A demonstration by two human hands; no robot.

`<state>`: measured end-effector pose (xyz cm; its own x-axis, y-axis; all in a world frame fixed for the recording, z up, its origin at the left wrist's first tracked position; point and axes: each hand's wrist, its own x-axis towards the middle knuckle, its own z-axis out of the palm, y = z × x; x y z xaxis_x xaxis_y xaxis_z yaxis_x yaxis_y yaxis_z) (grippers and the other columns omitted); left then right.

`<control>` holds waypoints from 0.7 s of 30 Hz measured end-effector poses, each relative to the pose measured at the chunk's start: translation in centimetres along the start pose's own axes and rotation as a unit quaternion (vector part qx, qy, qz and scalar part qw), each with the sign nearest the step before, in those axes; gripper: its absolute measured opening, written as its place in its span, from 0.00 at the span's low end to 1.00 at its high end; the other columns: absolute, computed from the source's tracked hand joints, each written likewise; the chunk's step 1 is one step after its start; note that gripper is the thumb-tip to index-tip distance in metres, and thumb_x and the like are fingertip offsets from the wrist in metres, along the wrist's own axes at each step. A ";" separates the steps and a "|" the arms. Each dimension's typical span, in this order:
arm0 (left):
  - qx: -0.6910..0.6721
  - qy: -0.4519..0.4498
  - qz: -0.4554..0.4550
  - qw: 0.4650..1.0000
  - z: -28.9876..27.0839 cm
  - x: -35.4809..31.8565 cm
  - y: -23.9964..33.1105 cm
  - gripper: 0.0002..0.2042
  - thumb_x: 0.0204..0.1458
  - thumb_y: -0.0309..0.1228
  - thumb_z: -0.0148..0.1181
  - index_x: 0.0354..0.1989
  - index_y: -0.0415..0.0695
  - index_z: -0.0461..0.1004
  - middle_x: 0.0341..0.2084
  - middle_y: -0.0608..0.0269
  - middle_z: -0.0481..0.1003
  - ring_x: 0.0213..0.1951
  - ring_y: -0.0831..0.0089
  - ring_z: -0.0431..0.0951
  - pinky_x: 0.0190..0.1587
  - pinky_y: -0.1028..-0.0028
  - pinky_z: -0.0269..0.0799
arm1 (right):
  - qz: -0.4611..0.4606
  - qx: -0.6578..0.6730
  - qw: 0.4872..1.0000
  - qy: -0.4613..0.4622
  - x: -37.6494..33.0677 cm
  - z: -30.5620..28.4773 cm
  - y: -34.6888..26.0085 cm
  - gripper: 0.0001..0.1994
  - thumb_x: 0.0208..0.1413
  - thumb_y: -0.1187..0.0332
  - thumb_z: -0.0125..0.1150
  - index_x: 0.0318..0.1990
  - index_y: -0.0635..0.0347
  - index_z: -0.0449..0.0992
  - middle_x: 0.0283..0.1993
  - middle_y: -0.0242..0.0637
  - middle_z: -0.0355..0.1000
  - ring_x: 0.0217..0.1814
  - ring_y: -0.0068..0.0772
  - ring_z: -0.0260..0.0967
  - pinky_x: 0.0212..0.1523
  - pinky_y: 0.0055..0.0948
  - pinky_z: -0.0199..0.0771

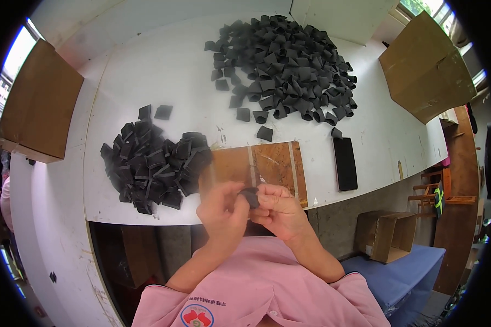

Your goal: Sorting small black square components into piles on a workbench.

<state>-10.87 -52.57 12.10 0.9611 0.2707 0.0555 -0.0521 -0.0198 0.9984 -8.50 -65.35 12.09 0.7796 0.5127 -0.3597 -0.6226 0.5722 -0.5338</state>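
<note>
My left hand (222, 211) and my right hand (283, 211) meet over the near edge of a brown wooden board (275, 155). Between their fingertips they pinch one small black piece of sheet material (250, 197), which looks curved. The fingers partly cover it, so its full shape is hidden. To the left lies a heap of flat, folded-looking black pieces (147, 169). A larger pile of black pieces (289, 65), many curled into short open tubes, spreads over the far part of the white table.
A black phone (345, 163) lies right of the board. Cardboard boxes stand at the table's left (41, 103) and far right (428, 68). Another open carton (387, 236) rests below the table's right edge, beside a blue cover (406, 278). A wooden stool (428, 193) stands further right.
</note>
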 end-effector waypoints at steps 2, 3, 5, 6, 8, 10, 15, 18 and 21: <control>0.005 0.032 0.014 0.999 0.3 -0.1 0.2 0.09 0.41 0.13 0.50 0.32 0.33 0.67 0.26 0.59 0.71 0.12 0.88 0.64 0.12 0.86 0.55 | 0.009 -0.015 0.999 -0.029 -0.1 0.4 -0.4 0.07 0.52 0.67 0.53 0.27 0.60 0.69 0.26 0.26 0.64 0.25 0.15 0.56 0.24 0.14 0.56; 0.003 0.031 0.015 0.999 0.0 0.6 0.5 0.09 0.41 0.13 0.50 0.32 0.33 0.67 0.26 0.59 0.71 0.12 0.88 0.64 0.12 0.86 0.55 | 0.007 -0.016 0.999 -0.029 -0.2 0.8 -1.2 0.07 0.52 0.67 0.53 0.27 0.60 0.69 0.26 0.26 0.64 0.25 0.15 0.56 0.24 0.14 0.56; -0.452 -0.091 -0.218 0.860 -1.6 2.5 1.9 0.11 0.44 0.17 0.48 0.38 0.32 0.66 0.28 0.53 0.73 0.09 0.86 0.63 0.09 0.85 0.53 | -0.099 -0.341 0.935 -0.010 0.0 2.6 -3.4 0.10 0.54 0.64 0.52 0.26 0.61 0.68 0.23 0.23 0.61 0.25 0.12 0.53 0.24 0.14 0.55; -0.452 -0.085 -0.214 0.862 -2.0 3.1 2.4 0.11 0.44 0.17 0.48 0.38 0.32 0.66 0.28 0.53 0.73 0.09 0.86 0.63 0.09 0.85 0.53 | -0.096 -0.342 0.935 -0.018 0.4 3.6 -4.0 0.10 0.54 0.64 0.52 0.26 0.61 0.68 0.23 0.23 0.61 0.25 0.12 0.53 0.24 0.14 0.55; -0.708 -0.253 -0.271 0.601 -1.7 4.1 3.6 0.14 0.48 0.20 0.44 0.44 0.32 0.62 0.30 0.48 0.73 0.06 0.84 0.60 0.07 0.84 0.49 | -0.136 -0.316 0.935 -0.083 1.1 4.9 -5.8 0.13 0.54 0.62 0.52 0.25 0.63 0.68 0.22 0.22 0.61 0.26 0.10 0.52 0.24 0.14 0.54; -0.733 -0.233 -0.275 0.577 -1.9 4.0 3.5 0.15 0.49 0.21 0.41 0.47 0.31 0.59 0.30 0.49 0.72 0.06 0.85 0.58 0.07 0.85 0.48 | -0.146 -0.323 0.929 -0.107 2.2 4.6 -6.0 0.14 0.54 0.60 0.52 0.25 0.61 0.67 0.21 0.21 0.58 0.23 0.10 0.50 0.21 0.13 0.51; -0.660 -0.157 -0.314 0.664 -2.6 4.0 0.2 0.12 0.51 0.22 0.41 0.43 0.33 0.62 0.27 0.53 0.71 0.06 0.86 0.57 0.07 0.84 0.47 | -0.048 -0.243 0.962 -0.112 3.9 1.4 -4.0 0.15 0.55 0.56 0.51 0.25 0.57 0.67 0.19 0.17 0.53 0.19 0.08 0.46 0.17 0.12 0.43; -0.708 -0.140 -0.343 0.601 -2.4 4.7 1.4 0.11 0.52 0.22 0.41 0.42 0.33 0.63 0.28 0.54 0.72 0.06 0.86 0.56 0.07 0.85 0.47 | -0.069 -0.262 0.958 -0.096 3.9 3.5 -5.1 0.14 0.55 0.58 0.51 0.25 0.58 0.67 0.19 0.17 0.54 0.19 0.08 0.46 0.17 0.12 0.44; -0.743 -0.148 -0.355 0.548 -2.3 5.0 0.3 0.10 0.52 0.23 0.42 0.41 0.33 0.64 0.28 0.55 0.72 0.06 0.86 0.55 0.08 0.85 0.48 | -0.067 -0.266 0.958 -0.088 4.0 3.3 -5.1 0.13 0.55 0.60 0.51 0.25 0.59 0.68 0.20 0.18 0.57 0.19 0.08 0.46 0.18 0.11 0.45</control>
<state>-6.74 -49.07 12.70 0.8723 -0.4706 -0.1329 0.4120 0.8537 -0.3186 -2.45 -64.13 15.89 0.7977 0.5838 -0.1514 -0.3587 0.2574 -0.8973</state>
